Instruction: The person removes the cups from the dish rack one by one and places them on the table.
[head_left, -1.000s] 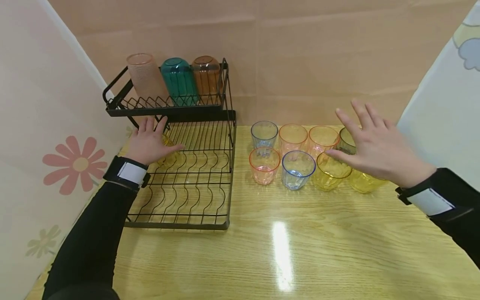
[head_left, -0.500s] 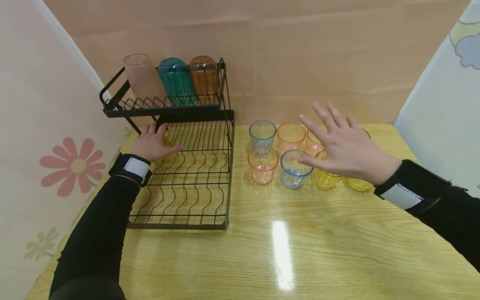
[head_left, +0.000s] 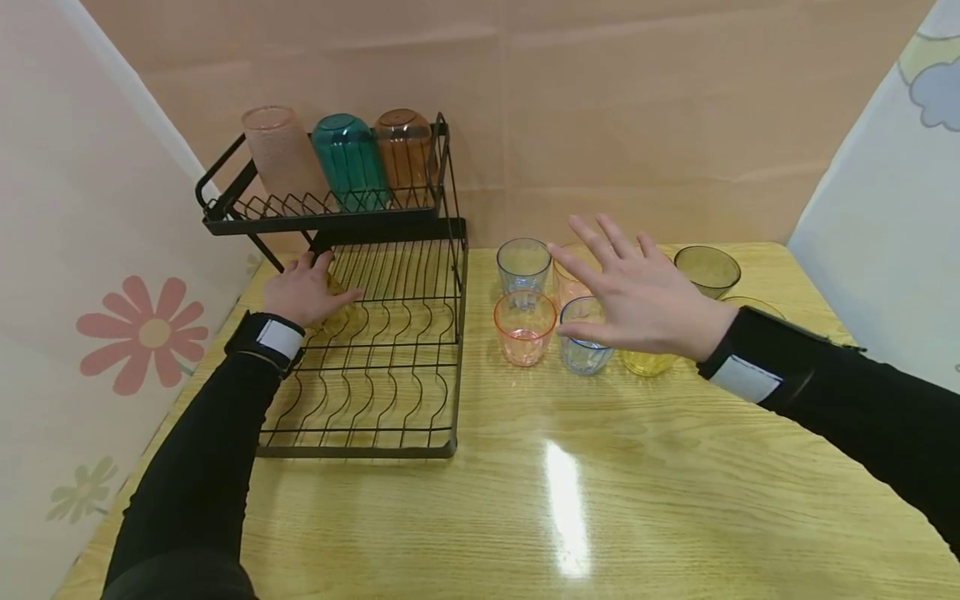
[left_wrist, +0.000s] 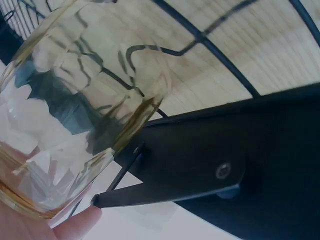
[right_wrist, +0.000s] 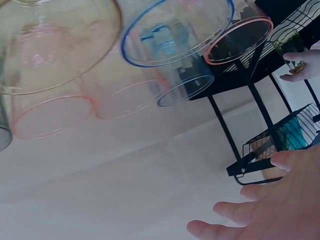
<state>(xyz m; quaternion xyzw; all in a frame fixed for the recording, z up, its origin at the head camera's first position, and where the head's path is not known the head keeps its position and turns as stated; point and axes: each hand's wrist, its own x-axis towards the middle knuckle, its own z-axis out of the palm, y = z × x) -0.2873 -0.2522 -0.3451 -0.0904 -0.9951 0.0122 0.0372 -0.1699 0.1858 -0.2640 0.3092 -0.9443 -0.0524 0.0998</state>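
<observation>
In the head view my left hand [head_left: 300, 292] is at the left side of the black dish rack's [head_left: 356, 452] lower tier, holding a yellow glass [head_left: 339, 325] with fingers and thumb around it. The left wrist view shows that yellow glass [left_wrist: 85, 110] tilted close to the rack wires, with part of the hand at its base. My right hand [head_left: 645, 296], fingers spread, hovers over a group of tumblers and holds nothing. Near it stand a red-rimmed glass [head_left: 525, 337], a blue-rimmed glass [head_left: 585, 360] and a yellow glass [head_left: 648, 364]. It partly hides several of the group.
On the rack's upper tier stand a pink cup [head_left: 285, 154], a teal cup [head_left: 348, 162] and a brown cup [head_left: 405, 146]. A second blue-rimmed glass [head_left: 523, 258] and a dark olive glass [head_left: 707, 268] are in the back row. Papered walls enclose the wooden table [head_left: 420, 525].
My right hand has moved left across the tumblers, uncovering the dark olive glass and covering part of the blue-rimmed one. The left hand stays almost in place at the yellow glass.
</observation>
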